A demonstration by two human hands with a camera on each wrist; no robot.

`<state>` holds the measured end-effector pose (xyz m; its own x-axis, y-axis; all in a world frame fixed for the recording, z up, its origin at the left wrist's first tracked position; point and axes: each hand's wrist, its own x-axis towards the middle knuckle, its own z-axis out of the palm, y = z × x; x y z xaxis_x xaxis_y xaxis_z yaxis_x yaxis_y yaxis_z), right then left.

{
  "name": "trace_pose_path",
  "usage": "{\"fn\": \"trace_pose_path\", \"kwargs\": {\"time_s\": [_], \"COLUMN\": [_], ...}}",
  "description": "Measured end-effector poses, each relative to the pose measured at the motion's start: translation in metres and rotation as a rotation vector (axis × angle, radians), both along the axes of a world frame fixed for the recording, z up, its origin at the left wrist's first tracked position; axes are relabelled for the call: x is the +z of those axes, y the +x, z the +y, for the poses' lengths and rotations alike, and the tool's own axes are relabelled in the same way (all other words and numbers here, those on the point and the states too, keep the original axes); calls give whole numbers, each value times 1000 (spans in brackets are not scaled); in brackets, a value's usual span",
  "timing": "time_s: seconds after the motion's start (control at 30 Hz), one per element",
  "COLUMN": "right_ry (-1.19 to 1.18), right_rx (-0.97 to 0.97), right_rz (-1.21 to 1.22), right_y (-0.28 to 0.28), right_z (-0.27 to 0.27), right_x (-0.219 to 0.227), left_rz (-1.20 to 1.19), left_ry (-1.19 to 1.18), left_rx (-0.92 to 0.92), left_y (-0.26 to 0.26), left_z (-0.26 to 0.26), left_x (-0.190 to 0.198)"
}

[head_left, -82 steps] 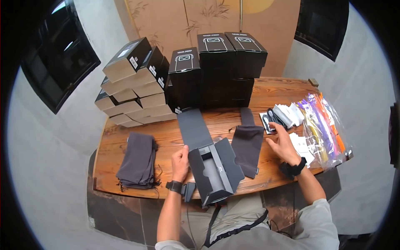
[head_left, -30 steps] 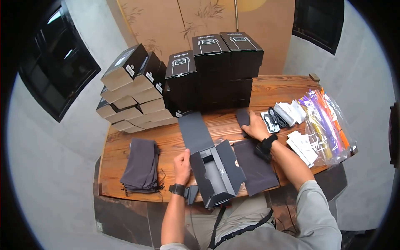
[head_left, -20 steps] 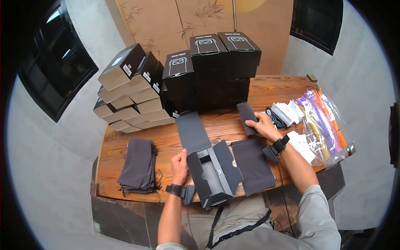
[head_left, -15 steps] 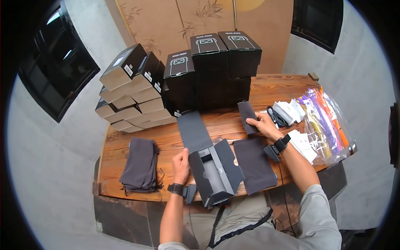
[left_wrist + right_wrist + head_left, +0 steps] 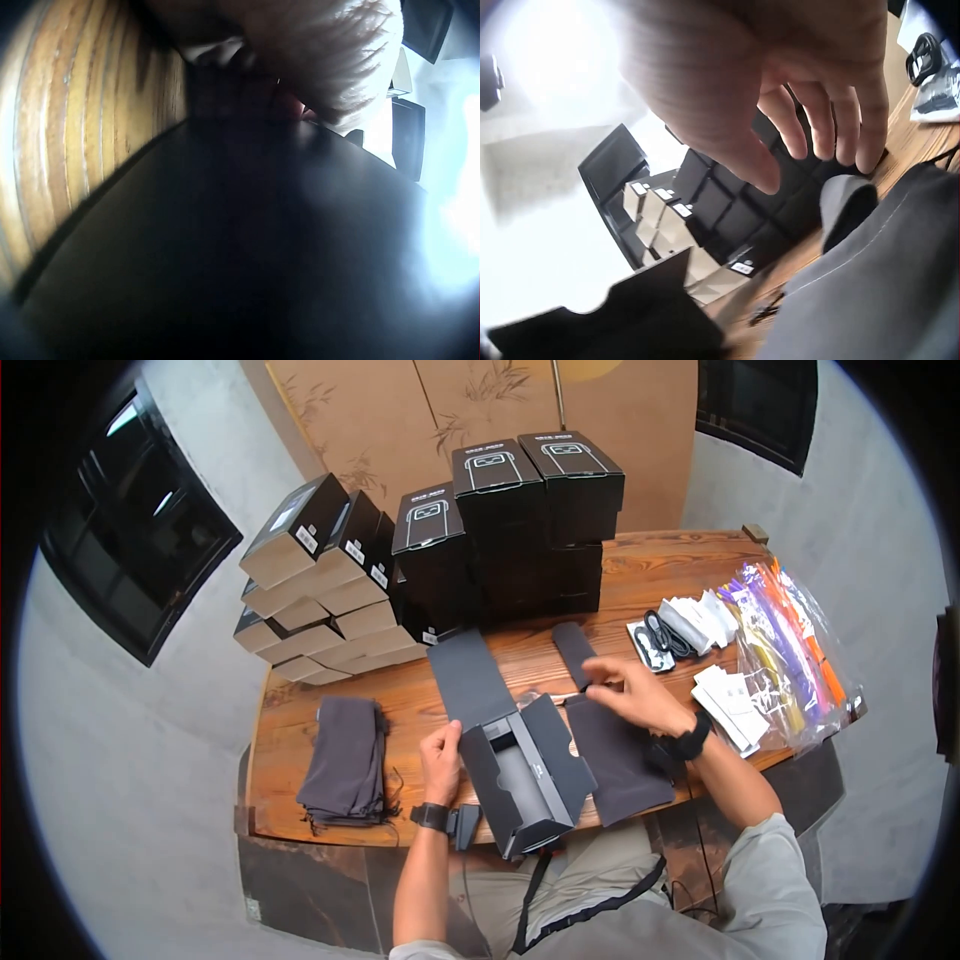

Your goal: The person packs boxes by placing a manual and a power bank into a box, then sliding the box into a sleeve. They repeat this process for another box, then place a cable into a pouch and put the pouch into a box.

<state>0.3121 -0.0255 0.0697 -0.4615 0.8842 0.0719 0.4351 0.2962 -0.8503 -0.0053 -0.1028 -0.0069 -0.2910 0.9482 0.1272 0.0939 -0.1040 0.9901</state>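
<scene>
An open dark box (image 5: 520, 780) stands at the table's front edge, its long lid flap (image 5: 470, 675) pointing away. My left hand (image 5: 440, 763) grips its left side; in the left wrist view that hand (image 5: 322, 56) is against the dark box wall (image 5: 225, 232). Above the grey cloth pouch (image 5: 622, 760) hovers my right hand (image 5: 645, 700), fingers apart and loosely bent, holding nothing. A narrow dark piece (image 5: 573, 652) lies just beyond the pouch. The right wrist view has the empty hand (image 5: 780, 82) over the pouch (image 5: 877, 277) and this piece (image 5: 847, 202).
Stacked boxes (image 5: 500, 560) fill the table's back and left. A pile of grey pouches (image 5: 345, 760) lies at left. On the right are a coiled black cable (image 5: 665, 635), white packets (image 5: 700, 622), white cards (image 5: 730, 705) and a clear bag of coloured strips (image 5: 790, 650).
My right hand took hold of the narrow dark piece, lifted it, then let go, and has drawn back towards me over the pouch. The left hand keeps its grip on the box.
</scene>
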Motion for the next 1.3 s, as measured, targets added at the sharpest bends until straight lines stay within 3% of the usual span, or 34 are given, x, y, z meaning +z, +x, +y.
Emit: {"fn": "trace_pose_path", "kwargs": {"time_s": [0.13, 0.23, 0.37, 0.5, 0.6, 0.77, 0.97, 1.07, 1.17, 1.27, 1.3], "right_ry": [-162, -109, 27, 26, 161, 276, 229, 223, 220, 232, 227], "right_rx": [220, 280, 213, 131, 184, 227, 175, 167, 149, 144, 144], "right_rz": [132, 109, -7, 105, 211, 84, 160, 151, 167, 157, 156], "right_y": [-9, -18, -23, -28, -34, -38, -38, -38, -38, -42, -43], "right_z": [-44, -76, -104, -128, -139, -152, -152, -154, -155, -156, -156], "right_x": [-4, 14, 9, 9, -1, -8, -20, -23, -26, -29, -30], "left_rz": [3, 25, 80, 35, 9, -3, 100, 80, 271, 378, 315], "left_ry": [25, 11, 21, 40, 49, 97, 42, 50, 123, 117, 92], "left_rx": [-46, -57, -83, -65, -39, -28, -9, -18, 33, 25, 9], "left_y": [-1, 8, 8, 9, 12, 14, 5, 12, 17, 3, 13], "left_z": [-2, -8, -13, -16, -20, -26, -35, -47, -63, -77, -84], "left_x": [0, 11, 13, 14, 15, 8, 0, 14, 27, 14, 30]}}
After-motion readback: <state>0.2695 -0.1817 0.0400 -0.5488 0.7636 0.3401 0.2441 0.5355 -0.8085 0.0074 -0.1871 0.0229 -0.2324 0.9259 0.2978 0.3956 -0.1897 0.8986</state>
